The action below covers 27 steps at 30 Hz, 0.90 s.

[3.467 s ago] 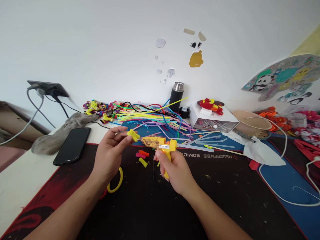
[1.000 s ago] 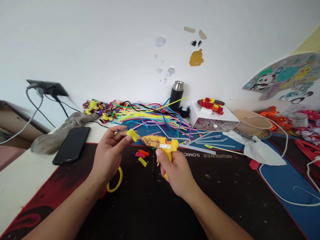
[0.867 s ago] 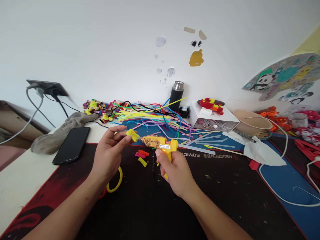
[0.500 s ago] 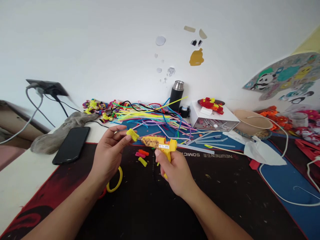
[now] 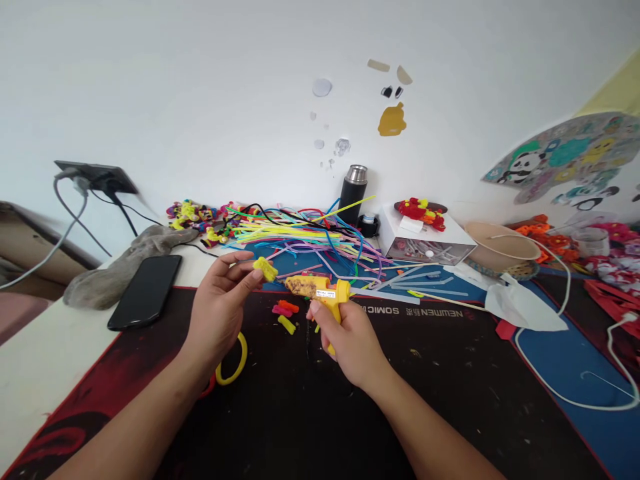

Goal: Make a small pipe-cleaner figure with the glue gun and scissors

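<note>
Between thumb and fingers, my left hand (image 5: 223, 293) pinches a small fuzzy yellow pipe-cleaner piece (image 5: 265, 269). My right hand (image 5: 353, 340) is wrapped round the handle of a yellow hot glue gun (image 5: 313, 287), its stained nozzle pointing left toward the yellow piece, a short gap apart. Below the nozzle, small pink and orange fuzzy pieces (image 5: 285, 308) and a yellow-green fuzzy piece (image 5: 287, 325) lie on the black mat (image 5: 310, 427). Scissors with a yellow handle loop (image 5: 243, 363) rest beside my left wrist, partly hidden by it.
Loose pipe cleaners (image 5: 300, 230) are heaped along the wall, before a black thermos (image 5: 353, 193). A white drawer box (image 5: 427, 237) and a beige bowl (image 5: 503, 241) stand back right. A phone (image 5: 145, 293) lies left; a white cable (image 5: 545, 393) loops at right.
The view has shifted slightly. Both hands keep their grips, and the glue gun stays close to the yellow piece with little visible movement.
</note>
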Motion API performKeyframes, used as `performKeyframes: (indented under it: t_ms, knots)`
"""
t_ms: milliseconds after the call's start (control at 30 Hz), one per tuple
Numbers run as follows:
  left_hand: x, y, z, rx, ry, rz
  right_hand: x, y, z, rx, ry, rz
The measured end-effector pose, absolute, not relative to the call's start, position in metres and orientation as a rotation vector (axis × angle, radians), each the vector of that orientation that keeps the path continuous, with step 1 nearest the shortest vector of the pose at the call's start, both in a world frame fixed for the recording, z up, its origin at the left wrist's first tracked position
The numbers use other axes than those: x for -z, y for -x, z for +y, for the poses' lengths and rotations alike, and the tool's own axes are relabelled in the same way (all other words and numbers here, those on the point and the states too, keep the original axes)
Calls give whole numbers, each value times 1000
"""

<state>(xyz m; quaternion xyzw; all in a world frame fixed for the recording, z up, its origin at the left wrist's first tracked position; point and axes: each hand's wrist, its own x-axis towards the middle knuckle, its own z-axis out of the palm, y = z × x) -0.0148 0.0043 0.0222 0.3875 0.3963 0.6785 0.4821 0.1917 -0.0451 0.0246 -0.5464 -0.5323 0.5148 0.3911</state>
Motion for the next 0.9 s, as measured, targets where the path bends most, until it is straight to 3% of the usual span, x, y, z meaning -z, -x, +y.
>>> performKeyframes:
  t_ms: [400, 900]
  knots:
    - [-13, 32, 24, -1706, -869, 984, -11, -197, -25, -1411, 1069, -897]
    - [-7, 26, 20, -1599, -923, 925, -9, -259, -92, -1438, 1382, -664]
